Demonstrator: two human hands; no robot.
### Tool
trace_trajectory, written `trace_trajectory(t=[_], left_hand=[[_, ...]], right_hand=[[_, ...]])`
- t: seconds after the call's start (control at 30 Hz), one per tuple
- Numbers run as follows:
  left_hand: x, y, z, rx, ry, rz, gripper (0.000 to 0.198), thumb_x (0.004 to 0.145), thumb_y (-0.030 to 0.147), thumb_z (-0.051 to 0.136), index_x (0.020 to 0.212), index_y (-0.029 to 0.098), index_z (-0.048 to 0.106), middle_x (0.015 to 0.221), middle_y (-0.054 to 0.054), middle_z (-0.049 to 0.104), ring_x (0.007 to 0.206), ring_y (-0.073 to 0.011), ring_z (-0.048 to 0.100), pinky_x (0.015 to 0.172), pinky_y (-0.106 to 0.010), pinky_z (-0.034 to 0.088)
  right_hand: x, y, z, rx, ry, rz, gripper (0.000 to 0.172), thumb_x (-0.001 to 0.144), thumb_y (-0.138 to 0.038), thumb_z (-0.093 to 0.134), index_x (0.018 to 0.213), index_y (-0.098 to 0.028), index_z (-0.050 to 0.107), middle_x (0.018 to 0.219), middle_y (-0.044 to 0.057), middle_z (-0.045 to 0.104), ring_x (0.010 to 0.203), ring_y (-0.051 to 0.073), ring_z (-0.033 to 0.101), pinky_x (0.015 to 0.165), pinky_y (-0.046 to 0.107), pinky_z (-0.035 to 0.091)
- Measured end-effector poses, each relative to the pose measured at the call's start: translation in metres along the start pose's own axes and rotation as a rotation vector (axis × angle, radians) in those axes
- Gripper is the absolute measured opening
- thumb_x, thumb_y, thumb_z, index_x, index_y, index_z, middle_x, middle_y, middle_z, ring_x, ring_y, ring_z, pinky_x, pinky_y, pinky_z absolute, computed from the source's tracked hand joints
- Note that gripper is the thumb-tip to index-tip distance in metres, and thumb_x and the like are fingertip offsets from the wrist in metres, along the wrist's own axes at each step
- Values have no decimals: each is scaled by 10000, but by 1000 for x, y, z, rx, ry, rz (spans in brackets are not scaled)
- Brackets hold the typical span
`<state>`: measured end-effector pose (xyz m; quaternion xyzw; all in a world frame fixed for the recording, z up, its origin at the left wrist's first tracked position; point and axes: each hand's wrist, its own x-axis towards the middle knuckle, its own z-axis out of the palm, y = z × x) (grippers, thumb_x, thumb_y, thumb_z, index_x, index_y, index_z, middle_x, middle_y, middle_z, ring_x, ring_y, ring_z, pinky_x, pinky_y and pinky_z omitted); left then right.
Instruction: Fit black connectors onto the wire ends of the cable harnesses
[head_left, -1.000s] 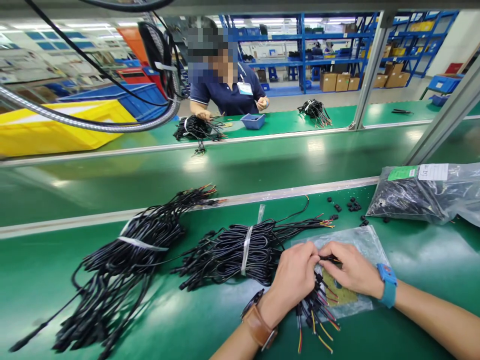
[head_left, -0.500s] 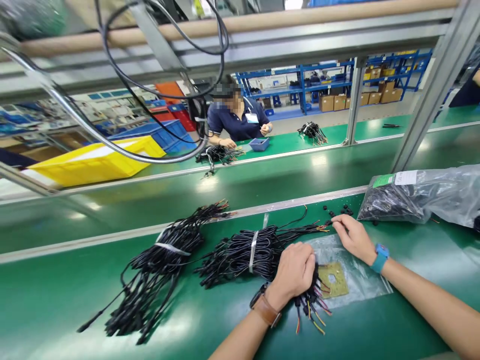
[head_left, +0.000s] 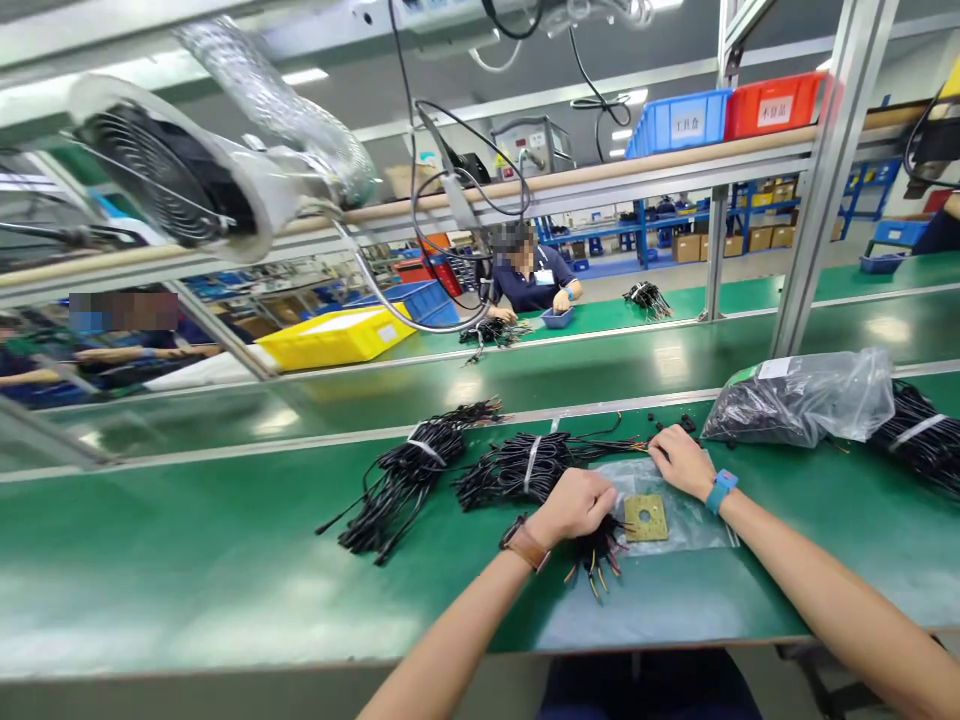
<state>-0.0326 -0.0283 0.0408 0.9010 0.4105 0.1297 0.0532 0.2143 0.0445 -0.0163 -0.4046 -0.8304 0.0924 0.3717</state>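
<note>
My left hand (head_left: 576, 503), with a brown-strapped watch at the wrist, is closed over a cluster of black cable ends (head_left: 598, 550) with bare red and yellow wires. Its fingertips are hidden, so what it grips does not show. My right hand (head_left: 681, 460), wearing a blue-green band, has its fingers bent together beside the coloured wire tips (head_left: 637, 446) of a tied black cable bundle (head_left: 517, 468). Anything in its fingertips is too small to make out. Between my hands, a yellowish square plate with a hole (head_left: 646, 519) lies on a clear plastic bag (head_left: 694, 525).
Another tied cable bundle (head_left: 409, 475) lies on the left. Small black pieces (head_left: 684, 422) sit behind my right hand, near a clear bag of black parts (head_left: 795, 400). More cables (head_left: 919, 435) lie far right. Across the line, a co-worker (head_left: 529, 280) reaches into a blue tray (head_left: 557, 318).
The view has tilted up and widened, showing the fan, upper bins and table edge. My right fingers have shifted from the small black pieces towards the wire tips. My left hand stays over the cables.
</note>
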Motion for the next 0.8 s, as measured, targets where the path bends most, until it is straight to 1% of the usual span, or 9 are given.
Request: trace_trajectory(t=[0.1, 0.17, 0.23, 0.3, 0.37, 0.5, 0.63, 0.73, 0.8], left_hand=[[-23, 15, 4, 6, 81, -86, 388, 1016, 309, 324, 801, 184, 623, 796, -59, 670, 781, -183, 615, 803, -315, 478], [-42, 27, 10, -2, 138, -130, 341, 1023, 275, 320, 1067, 159, 638, 1064, -109, 709, 1030, -213, 642, 956, -376, 499], [-61, 38, 17, -15, 178, -157, 370, 1018, 252, 356, 1325, 152, 536, 1346, -140, 636, 1289, -231, 558, 1108, -439, 450], [-79, 48, 24, -39, 198, -178, 464, 1015, 241, 381, 1473, 169, 410, 1506, -138, 531, 1439, -234, 442, 1199, -486, 385], [-96, 56, 29, -76, 204, -207, 508, 1018, 241, 385, 1522, 180, 355, 1560, -132, 480, 1485, -236, 391, 1231, -502, 361], [-132, 68, 34, -97, 257, -319, 506, 1014, 245, 403, 1512, 160, 391, 1574, -142, 464, 1493, -243, 384, 1235, -490, 374], [-186, 76, 41, -80, 363, -412, 493, 985, 217, 448, 1477, 174, 442, 1560, -133, 485, 1486, -255, 397, 1241, -532, 346], [-242, 72, 64, -101, 503, -384, 500, 952, 158, 461, 1451, 196, 452, 1528, -119, 529, 1480, -237, 409, 1242, -530, 340], [-286, 61, 92, -107, 645, -397, 477, 955, 155, 463, 1428, 212, 465, 1506, -122, 552, 1475, -242, 418, 1224, -522, 374]], right_hand=[[-2, 1, -4, 0, 4, -21, 237, 1012, -232, 473, 884, -186, 667, 930, 85, 690, 978, 251, 555, 894, 406, 475], [-3, 0, -6, 7, 5, -43, 249, 1019, -242, 460, 934, -176, 685, 951, 96, 696, 1003, 259, 563, 913, 426, 483], [-6, -4, -6, 22, -14, -84, 260, 1027, -260, 456, 1012, -171, 700, 993, 104, 705, 1035, 261, 577, 937, 434, 497], [-10, -10, -5, 39, -51, -137, 273, 1030, -287, 465, 1098, -177, 705, 1050, 108, 712, 1075, 261, 591, 966, 436, 508], [-13, -18, -2, 50, -89, -179, 295, 1035, -315, 464, 1151, -185, 702, 1105, 112, 714, 1129, 271, 595, 1000, 454, 509], [-18, -31, 1, 56, -144, -235, 340, 1050, -358, 428, 1164, -177, 693, 1161, 131, 705, 1204, 308, 583, 1057, 529, 486], [-32, -27, -10, 51, -103, -339, 315, 1019, -384, 482, 1160, -199, 694, 1182, 124, 702, 1194, 325, 613, 1058, 557, 500], [-38, -26, -19, -8, -63, -428, 293, 944, -398, 605, 1214, -323, 690, 1152, 90, 703, 1146, 348, 647, 1027, 578, 518], [-28, -39, -4, -21, -127, -431, 385, 906, -434, 685, 1288, -452, 636, 1175, 83, 685, 1230, 363, 593, 985, 559, 533]])
